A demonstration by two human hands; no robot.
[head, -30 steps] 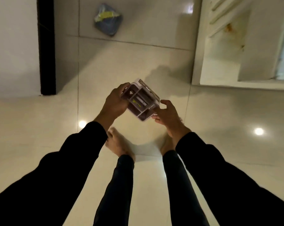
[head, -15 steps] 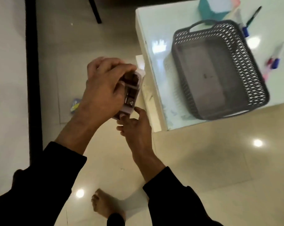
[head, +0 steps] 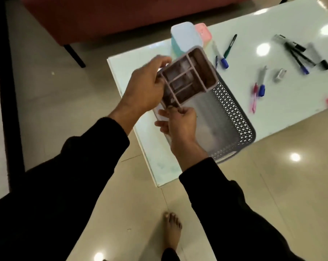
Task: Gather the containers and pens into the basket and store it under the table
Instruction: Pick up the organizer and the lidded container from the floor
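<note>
Pinkish plastic organizer with compartments being gripped by both hands: left hand clasping its left side, right hand pinching near corner. Grey mesh basket sitting just beyond right hand, beneath organizer, on glass table. Pens lying scattered well right of hands. Pale containers standing just beyond organizer.

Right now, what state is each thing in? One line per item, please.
Divided organizer: held in the air over the basket, tilted, compartments look empty.
Left hand: gripping the organizer's left side.
Right hand: gripping its near edge.
Basket: on the table, looks empty.
Lidded containers: on the table behind the basket, lids on.
Pens: scattered loose on the table, outside the basket.
</note>
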